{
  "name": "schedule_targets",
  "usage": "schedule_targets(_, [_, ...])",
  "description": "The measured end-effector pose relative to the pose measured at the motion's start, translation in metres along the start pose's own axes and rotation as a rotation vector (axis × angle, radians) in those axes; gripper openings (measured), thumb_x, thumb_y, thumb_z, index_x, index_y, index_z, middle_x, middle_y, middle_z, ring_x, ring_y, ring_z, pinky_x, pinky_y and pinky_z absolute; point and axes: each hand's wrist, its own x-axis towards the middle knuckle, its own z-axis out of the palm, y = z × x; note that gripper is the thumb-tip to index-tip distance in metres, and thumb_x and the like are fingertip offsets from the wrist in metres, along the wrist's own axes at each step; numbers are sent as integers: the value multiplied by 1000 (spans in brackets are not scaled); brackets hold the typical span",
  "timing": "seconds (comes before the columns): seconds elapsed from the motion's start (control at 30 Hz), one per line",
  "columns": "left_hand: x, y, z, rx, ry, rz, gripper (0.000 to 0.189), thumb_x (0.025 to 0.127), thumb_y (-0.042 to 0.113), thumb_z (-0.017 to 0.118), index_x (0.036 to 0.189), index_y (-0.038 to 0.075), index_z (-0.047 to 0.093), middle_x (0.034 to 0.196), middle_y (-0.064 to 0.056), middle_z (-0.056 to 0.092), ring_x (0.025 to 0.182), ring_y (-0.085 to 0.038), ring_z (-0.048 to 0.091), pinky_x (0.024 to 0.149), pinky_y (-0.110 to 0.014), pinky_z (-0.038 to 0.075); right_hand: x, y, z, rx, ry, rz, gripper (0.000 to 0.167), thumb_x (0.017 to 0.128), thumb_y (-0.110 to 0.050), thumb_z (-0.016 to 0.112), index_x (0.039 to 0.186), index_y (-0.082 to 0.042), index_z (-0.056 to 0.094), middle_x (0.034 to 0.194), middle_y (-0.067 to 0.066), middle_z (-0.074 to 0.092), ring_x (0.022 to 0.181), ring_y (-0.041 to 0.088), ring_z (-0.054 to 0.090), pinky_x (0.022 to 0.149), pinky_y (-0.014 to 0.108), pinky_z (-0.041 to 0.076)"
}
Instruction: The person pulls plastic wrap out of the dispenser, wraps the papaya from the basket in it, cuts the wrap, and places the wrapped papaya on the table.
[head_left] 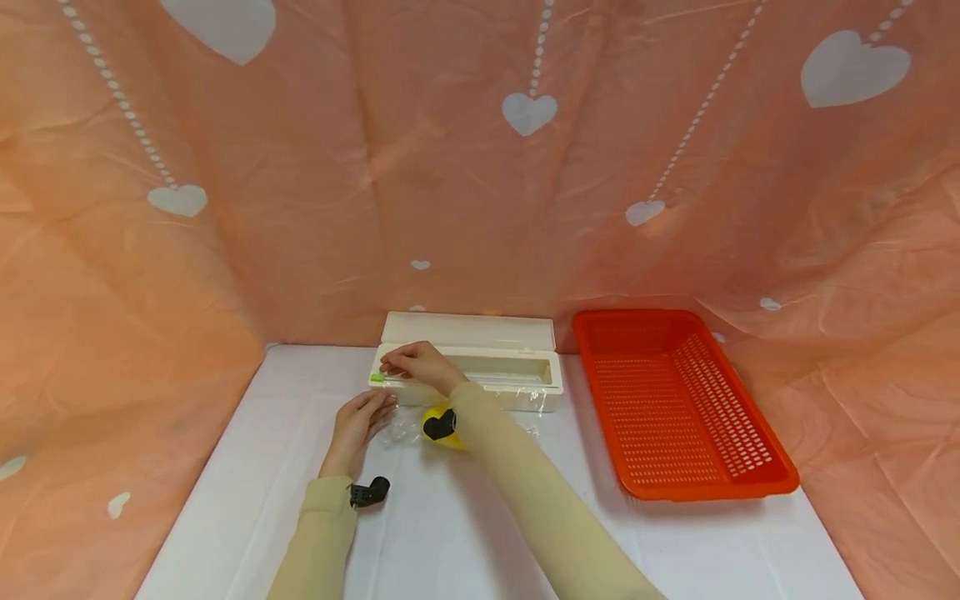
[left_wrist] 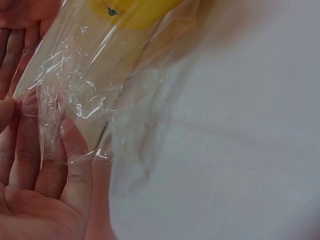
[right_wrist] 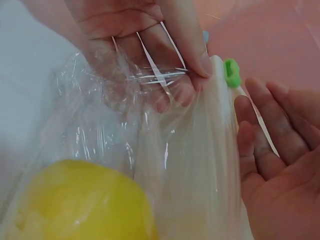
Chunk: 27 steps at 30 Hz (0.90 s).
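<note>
A long white cling wrap box (head_left: 517, 371) lies across the back of the table with its lid raised. Clear plastic film (right_wrist: 170, 145) comes from the box's front edge over a yellow fruit (right_wrist: 85, 200), which has a small dark stem end in the left wrist view. My left hand (head_left: 363, 417) is at the box's left front corner and pinches the film between thumb and fingers. My right hand (head_left: 422, 364) reaches across to the box's left end. Its loosely bent fingers (right_wrist: 272, 130) rest by the edge, close to the green slider (right_wrist: 231, 73); its thumb is hidden.
A red-orange perforated plastic basket (head_left: 675, 417) stands right of the box. White cloth (head_left: 420, 542) covers the table. A pink curtain (head_left: 465, 192) with white hearts hangs behind and at both sides. My right forearm (head_left: 540, 483) crosses over the fruit.
</note>
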Motion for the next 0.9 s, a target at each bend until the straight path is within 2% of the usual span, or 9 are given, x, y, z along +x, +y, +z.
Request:
schedule_targets(0.07, [0,-1,-1,-15,7,2,36,97,20,59,124,-4,55,101,-3,70,99,-16,65,92,-32,50,3,0,3,-20,8,-1,27,99,-12,54,114,6,66,107,19,68,100,25,65,81,26,54])
schedule_targets(0.23, [0,-1,-2,-31,8,4,35,97,19,59,123,-4,55,97,-1,70,95,-14,66,90,-30,51,4,-4,7,-55,19,-1,25,98,-7,54,112,9,66,107,23,67,103,31,64,86,32,53])
schedule_targets(0.3, [0,-1,-2,-33,9,4,35,97,19,59,123,-4,55,96,-1,70,95,-14,66,89,-30,51,6,-3,9,-60,21,-9,23,97,-4,55,111,10,66,106,23,67,102,29,64,86,31,53])
schedule_targets(0.37, [0,0,-2,-33,9,8,35,97,19,59,123,-4,55,96,-1,70,96,-14,66,89,-30,52,10,2,10,-72,34,-31,21,95,-3,58,109,9,68,103,21,68,97,23,66,81,25,54])
schedule_targets(0.43, [1,0,-2,-29,10,10,35,97,20,59,123,-4,56,96,-1,70,95,-14,66,89,-30,52,11,3,11,-111,44,-57,19,93,-2,60,106,8,69,102,19,69,95,18,66,78,21,53])
schedule_targets(0.53, [0,1,-1,-17,3,13,37,97,20,59,124,-4,56,97,-1,70,96,-14,66,90,-30,51,10,2,11,-180,66,-81,16,89,0,65,102,6,72,102,15,70,95,13,64,80,18,50])
schedule_targets(0.7, [0,1,-2,-7,-6,20,38,97,22,59,124,-4,56,99,-1,69,97,-15,66,90,-30,51,8,0,14,-259,98,-88,14,83,0,72,97,2,74,98,10,72,98,11,62,85,15,46])
schedule_targets(0.9, [-1,-1,-3,-8,4,22,35,97,20,58,123,-4,56,97,-1,69,96,-14,66,89,-29,51,9,3,20,-253,133,-68,14,79,1,76,93,2,75,90,8,72,84,8,63,75,16,50])
